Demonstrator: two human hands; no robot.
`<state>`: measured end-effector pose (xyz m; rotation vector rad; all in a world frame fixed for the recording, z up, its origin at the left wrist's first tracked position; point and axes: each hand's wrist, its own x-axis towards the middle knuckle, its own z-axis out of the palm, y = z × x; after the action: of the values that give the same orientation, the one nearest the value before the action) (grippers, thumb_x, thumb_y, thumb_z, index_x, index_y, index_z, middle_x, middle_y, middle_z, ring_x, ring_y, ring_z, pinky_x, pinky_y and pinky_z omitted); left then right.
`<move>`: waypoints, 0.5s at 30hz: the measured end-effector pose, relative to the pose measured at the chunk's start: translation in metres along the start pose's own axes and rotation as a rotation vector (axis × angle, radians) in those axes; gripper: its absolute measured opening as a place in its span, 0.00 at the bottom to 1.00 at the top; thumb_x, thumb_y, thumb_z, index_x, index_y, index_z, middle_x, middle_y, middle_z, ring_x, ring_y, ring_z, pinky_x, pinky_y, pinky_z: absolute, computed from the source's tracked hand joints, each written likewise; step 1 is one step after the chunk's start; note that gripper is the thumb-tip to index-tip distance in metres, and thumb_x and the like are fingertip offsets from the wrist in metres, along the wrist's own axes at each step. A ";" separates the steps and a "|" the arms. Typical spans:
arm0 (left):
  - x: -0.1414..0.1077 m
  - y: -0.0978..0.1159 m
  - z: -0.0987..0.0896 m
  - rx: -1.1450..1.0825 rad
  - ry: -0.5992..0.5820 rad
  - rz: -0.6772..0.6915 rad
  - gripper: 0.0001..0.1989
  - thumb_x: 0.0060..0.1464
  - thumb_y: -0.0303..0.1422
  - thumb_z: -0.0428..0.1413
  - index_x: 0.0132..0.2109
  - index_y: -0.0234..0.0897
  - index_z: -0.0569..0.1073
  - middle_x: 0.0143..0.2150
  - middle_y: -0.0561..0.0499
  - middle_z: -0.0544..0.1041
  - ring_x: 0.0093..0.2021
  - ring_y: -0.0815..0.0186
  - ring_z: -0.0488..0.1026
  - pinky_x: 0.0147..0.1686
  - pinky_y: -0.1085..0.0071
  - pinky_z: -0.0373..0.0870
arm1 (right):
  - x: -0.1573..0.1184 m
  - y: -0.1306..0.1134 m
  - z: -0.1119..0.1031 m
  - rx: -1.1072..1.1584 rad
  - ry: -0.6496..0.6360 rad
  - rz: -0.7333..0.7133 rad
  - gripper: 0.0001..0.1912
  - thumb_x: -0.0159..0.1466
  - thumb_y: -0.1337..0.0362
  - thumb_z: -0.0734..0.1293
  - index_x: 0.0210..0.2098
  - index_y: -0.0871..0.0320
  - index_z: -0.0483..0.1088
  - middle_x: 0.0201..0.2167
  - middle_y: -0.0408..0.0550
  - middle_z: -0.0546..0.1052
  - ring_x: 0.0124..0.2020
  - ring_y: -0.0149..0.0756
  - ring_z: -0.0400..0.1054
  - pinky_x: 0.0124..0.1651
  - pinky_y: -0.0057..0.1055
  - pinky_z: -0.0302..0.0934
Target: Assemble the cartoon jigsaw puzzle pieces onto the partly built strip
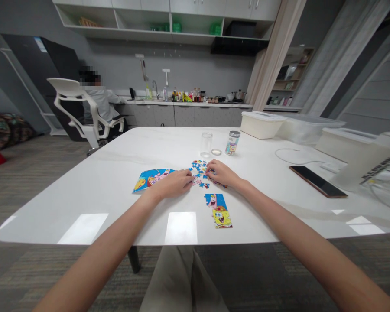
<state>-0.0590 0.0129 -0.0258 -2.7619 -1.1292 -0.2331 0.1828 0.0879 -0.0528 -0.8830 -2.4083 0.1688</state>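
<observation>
A person's bare forearms (117, 234) reach over a glossy white table (94, 177); between them, nearest the table's front edge, lies a joined puzzle section (221, 214), showing a pink and a yellow cartoon figure on blue, apart from both hands; just beyond it is a small heap of loose puzzle pieces (199, 165), mostly blue, with a hand on either side.

The left hand (178, 182) is half curled, palm down, its fingertips at the heap's left edge; the right hand (223, 173) bends its fingers over the right side, hiding some pieces; whether either grasps a piece cannot be told.

The left hand partly covers a colourful cartoon sheet or packet (149, 179); to the right lies a dark phone (317, 181); behind the heap stand a clear jar (206, 145), a ring-like lid (216, 152) and a cartoon-labelled jar (232, 143); farther right are pale storage boxes (261, 125); in the background, another person (100, 106) sits in a white-framed chair (72, 97) near a kitchen counter (156, 102).
</observation>
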 end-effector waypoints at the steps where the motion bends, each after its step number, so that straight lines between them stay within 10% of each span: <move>1: 0.000 0.000 0.000 0.001 0.005 0.000 0.14 0.65 0.32 0.44 0.49 0.36 0.72 0.51 0.42 0.73 0.46 0.60 0.73 0.49 0.65 0.66 | 0.000 -0.001 -0.001 -0.002 -0.002 -0.007 0.05 0.61 0.70 0.66 0.35 0.59 0.75 0.41 0.53 0.73 0.45 0.41 0.69 0.52 0.37 0.62; 15: 0.001 0.000 -0.001 -0.031 0.004 0.045 0.13 0.66 0.33 0.44 0.49 0.38 0.72 0.50 0.44 0.72 0.44 0.62 0.72 0.46 0.65 0.67 | 0.002 -0.020 -0.017 0.214 -0.007 0.192 0.05 0.54 0.74 0.67 0.28 0.58 0.71 0.32 0.48 0.74 0.41 0.40 0.66 0.51 0.37 0.57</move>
<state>-0.0586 0.0132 -0.0248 -2.8089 -1.0706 -0.2524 0.1800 0.0725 -0.0322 -1.0119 -2.2575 0.4932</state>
